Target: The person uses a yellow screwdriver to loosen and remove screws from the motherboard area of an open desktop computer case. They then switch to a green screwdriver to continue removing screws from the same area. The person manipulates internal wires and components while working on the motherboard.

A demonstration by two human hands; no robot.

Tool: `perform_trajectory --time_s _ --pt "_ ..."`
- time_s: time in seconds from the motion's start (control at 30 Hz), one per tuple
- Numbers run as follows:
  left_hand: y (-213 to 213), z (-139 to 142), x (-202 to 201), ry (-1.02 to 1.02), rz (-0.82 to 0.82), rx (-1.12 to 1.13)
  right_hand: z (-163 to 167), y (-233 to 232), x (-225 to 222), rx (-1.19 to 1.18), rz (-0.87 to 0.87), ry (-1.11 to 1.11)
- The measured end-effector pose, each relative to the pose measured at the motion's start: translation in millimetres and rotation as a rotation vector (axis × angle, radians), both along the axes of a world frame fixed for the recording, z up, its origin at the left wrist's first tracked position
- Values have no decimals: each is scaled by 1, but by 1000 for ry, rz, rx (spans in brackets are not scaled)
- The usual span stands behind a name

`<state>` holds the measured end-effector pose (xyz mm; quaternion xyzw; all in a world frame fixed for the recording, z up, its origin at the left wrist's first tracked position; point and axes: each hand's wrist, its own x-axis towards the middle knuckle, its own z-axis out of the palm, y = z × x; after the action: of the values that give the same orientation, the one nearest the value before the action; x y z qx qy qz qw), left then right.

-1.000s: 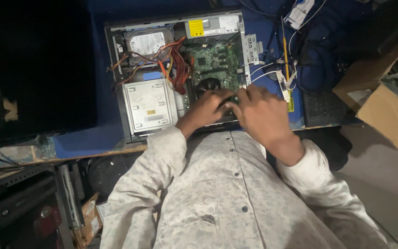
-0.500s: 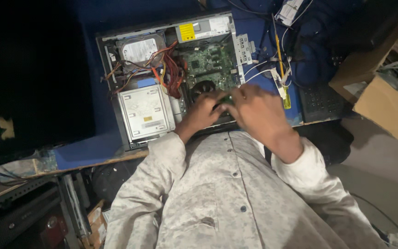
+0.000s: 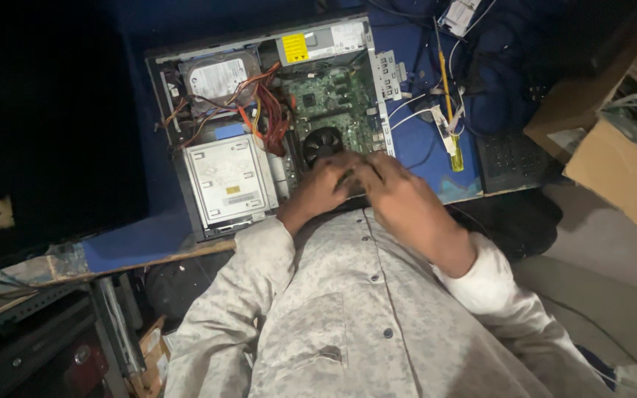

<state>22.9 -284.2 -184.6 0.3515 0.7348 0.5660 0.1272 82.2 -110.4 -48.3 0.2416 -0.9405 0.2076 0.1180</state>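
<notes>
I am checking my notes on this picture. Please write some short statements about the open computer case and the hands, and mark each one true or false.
1. Both hands, left hand and right hand, are at the near edge of the open grey metal computer case. True.
2. The round black cooling fan lies just beyond the hands. True.
3. The silver optical drive is right of the green circuit board. False: it is left.
4. The yellow-handled screwdriver is held in the right hand. False: it lies on the blue table.

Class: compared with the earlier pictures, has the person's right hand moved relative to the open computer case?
No. The right hand sits at the case's near edge beside the black fan, as before; only the camera shifted.
</notes>
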Motion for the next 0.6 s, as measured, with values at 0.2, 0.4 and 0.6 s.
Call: perform_trajectory --time_s 0.2,0.4,0.6 --pt "9 -11 3 158 30 89 -38 6 -3 143 -340 -118" --pt "6 -18 9 -28 5 -86 -64 25 0 -271 -242 -87" --pt "-23 -37 -6 440 328 -317 -63 75 9 -309 -414 49"
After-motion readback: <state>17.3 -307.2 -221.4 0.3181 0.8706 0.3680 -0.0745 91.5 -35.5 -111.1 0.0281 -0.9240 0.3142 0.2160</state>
